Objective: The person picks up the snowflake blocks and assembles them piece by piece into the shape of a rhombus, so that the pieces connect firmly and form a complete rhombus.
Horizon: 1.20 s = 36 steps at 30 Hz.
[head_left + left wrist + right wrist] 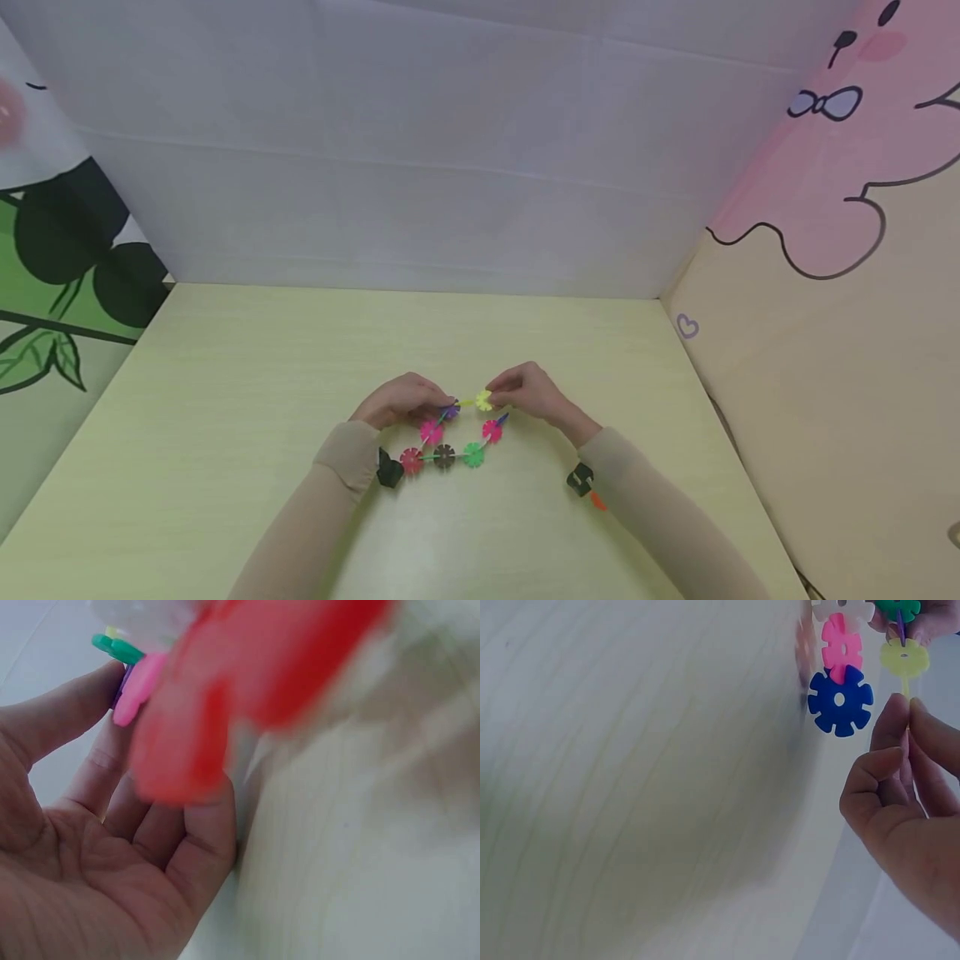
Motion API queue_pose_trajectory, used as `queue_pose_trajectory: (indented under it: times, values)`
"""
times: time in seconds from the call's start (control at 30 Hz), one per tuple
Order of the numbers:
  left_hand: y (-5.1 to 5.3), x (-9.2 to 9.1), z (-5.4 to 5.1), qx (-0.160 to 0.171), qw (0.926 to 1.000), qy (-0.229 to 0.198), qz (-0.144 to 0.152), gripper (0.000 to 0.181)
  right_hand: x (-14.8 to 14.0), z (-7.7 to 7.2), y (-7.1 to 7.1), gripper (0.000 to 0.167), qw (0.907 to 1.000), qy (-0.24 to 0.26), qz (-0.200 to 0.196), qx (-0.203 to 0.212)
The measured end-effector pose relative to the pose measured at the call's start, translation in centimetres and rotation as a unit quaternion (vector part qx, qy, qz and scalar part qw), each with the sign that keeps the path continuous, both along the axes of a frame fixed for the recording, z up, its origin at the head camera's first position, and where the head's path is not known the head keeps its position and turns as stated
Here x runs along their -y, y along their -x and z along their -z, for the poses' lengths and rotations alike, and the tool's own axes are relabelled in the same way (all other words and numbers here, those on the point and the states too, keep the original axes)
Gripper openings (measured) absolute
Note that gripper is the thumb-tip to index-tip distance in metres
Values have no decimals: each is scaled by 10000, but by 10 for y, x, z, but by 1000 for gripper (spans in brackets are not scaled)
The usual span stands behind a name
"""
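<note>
Slotted plastic snowflake discs, joined edge to edge, form a curved chain between both hands. My left hand (405, 398) pinches the chain near a purple disc (451, 410) at its upper left. With thumb and fingertips, my right hand (531, 390) pinches a yellow disc (483, 401); a second yellow disc (904, 658) joins it towards the left hand. A pink disc (431, 432), red disc (411, 460), dark brown disc (444, 457) and green disc (473, 454) run along the lower side. At the other end, a blue disc (840, 701) joins a pink disc (841, 649), apart from the right fingers.
The pale wooden table (247, 375) meets a white cloth backdrop (420, 208) at the back. Painted side walls stand left and right (780, 358). A black wrist device (581, 479) sits at the right cuff, beside a partly hidden orange piece (598, 500).
</note>
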State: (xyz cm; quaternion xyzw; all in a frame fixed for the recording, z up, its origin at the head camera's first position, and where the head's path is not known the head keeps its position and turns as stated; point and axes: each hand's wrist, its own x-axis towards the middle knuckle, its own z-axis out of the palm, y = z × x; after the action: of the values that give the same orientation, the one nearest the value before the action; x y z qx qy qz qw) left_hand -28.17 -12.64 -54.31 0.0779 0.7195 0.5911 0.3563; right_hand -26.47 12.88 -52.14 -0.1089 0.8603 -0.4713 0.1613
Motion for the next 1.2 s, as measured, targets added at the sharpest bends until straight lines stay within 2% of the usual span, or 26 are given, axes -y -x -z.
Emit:
queue_pose_trajectory:
  times: [0.23, 0.47, 0.53, 0.67, 1.2]
  values:
    - [0, 0, 0, 102, 9999, 29, -7, 23, 6, -3, -3, 16, 9999, 45, 1, 137]
    - [0, 0, -1, 117, 9999, 44, -11, 22, 14, -26, -12, 18, 9994, 229, -160, 190]
    - [0, 1, -1, 93, 9999, 38, -5, 23, 13, -24, -10, 18, 9995, 201, -177, 155]
    - [-1, 1, -1, 56, 10000, 59, -11, 23, 10, -8, -3, 16, 9997, 103, -176, 93]
    - [0, 1, -1, 183, 9996, -25, -192, 21, 15, -11, 3, 16, 9995, -146, -172, 239]
